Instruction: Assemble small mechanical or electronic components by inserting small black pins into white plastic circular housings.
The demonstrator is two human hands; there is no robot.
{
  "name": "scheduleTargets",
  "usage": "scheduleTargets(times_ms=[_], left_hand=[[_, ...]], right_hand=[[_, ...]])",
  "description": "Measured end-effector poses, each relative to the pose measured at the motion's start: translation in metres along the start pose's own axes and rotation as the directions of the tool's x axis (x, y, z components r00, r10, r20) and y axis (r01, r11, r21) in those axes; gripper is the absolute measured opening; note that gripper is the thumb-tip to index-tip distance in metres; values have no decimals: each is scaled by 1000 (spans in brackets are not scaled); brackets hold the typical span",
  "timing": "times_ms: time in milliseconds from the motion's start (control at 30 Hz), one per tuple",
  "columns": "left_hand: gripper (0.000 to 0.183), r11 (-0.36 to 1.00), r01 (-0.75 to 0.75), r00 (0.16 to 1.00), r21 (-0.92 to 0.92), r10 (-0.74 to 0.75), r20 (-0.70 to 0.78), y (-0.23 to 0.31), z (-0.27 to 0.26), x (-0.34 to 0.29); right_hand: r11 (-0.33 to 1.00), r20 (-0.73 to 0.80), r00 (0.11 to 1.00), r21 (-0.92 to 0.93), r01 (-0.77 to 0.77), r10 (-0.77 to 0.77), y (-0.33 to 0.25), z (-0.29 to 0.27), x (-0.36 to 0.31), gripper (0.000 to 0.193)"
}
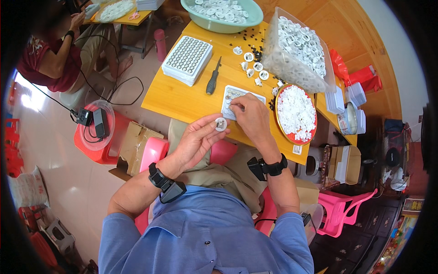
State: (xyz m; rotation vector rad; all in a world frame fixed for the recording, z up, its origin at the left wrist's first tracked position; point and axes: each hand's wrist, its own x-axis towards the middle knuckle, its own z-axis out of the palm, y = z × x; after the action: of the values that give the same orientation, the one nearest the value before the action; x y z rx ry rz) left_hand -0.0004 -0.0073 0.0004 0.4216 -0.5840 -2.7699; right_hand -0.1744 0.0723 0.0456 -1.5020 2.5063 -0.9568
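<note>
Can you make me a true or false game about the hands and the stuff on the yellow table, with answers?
1. The left hand holds a round white piece. True.
2. The dark-handled tool is in the right hand. False: it lies on the yellow table.
3. The right hand's fingertips are over a white tray. True.
4. The green basin is full of black bits. False: it holds white pieces.
5. Small white bits are heaped on a round dish. True.
</note>
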Motion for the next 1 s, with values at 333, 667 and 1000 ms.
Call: scheduleTargets(times_ms=[333, 667, 1000], left_hand=[[34, 1000, -13, 1000, -17, 14, 19, -2, 0, -1], [33, 1000, -19, 1000, 2, 19, 3, -4, 0, -1], [34, 997, -31, 1000, 69, 31, 0, -4, 0, -1]], right_hand=[[969, -84, 973, 107, 223, -214, -23, -14, -33, 8], [859, -219, 831, -150, 490, -512, -24, -1, -42, 9], [897, -172, 880, -91, 433, -443, -23, -2, -44, 8]])
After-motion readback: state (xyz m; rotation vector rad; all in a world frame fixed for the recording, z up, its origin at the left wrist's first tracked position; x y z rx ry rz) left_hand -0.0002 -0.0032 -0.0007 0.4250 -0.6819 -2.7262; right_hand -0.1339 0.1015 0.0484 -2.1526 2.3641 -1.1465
